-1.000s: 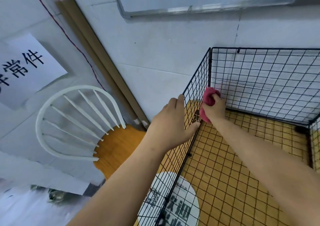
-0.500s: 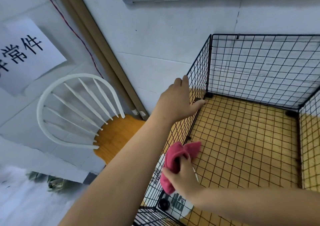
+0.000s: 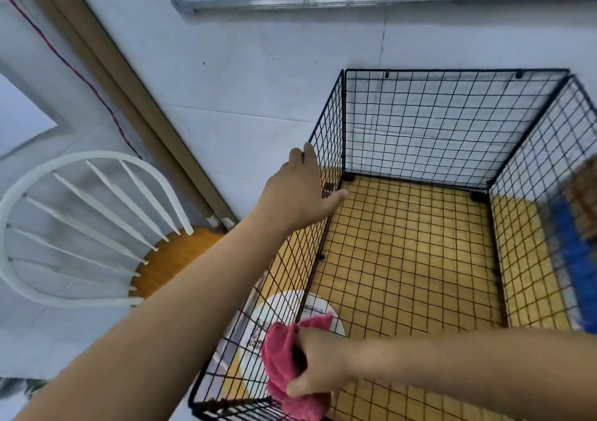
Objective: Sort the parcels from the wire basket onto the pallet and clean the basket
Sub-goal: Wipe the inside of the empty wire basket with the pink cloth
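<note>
A black wire basket (image 3: 426,120) stands against the white wall on a yellow floor, with no parcels inside it. My left hand (image 3: 298,191) holds the top of the basket's left wall, thumb inside the mesh and fingers over the rim. My right hand (image 3: 318,361) grips a crumpled pink cloth (image 3: 284,356) against the lower part of that same left wall, near the basket's front left corner. A blue pallet (image 3: 573,259) shows blurred through the right wall, with something brown on it.
A white spindle-back chair (image 3: 80,227) with an orange wooden seat stands left of the basket. A brown strip (image 3: 135,110) and a red cord run down the wall behind it. A round white floor sticker (image 3: 287,323) lies under the basket's front left corner.
My right hand with the pink cloth has swept from the far corner of the left wall down and toward me to the front left corner. My left hand stays on the rim.
</note>
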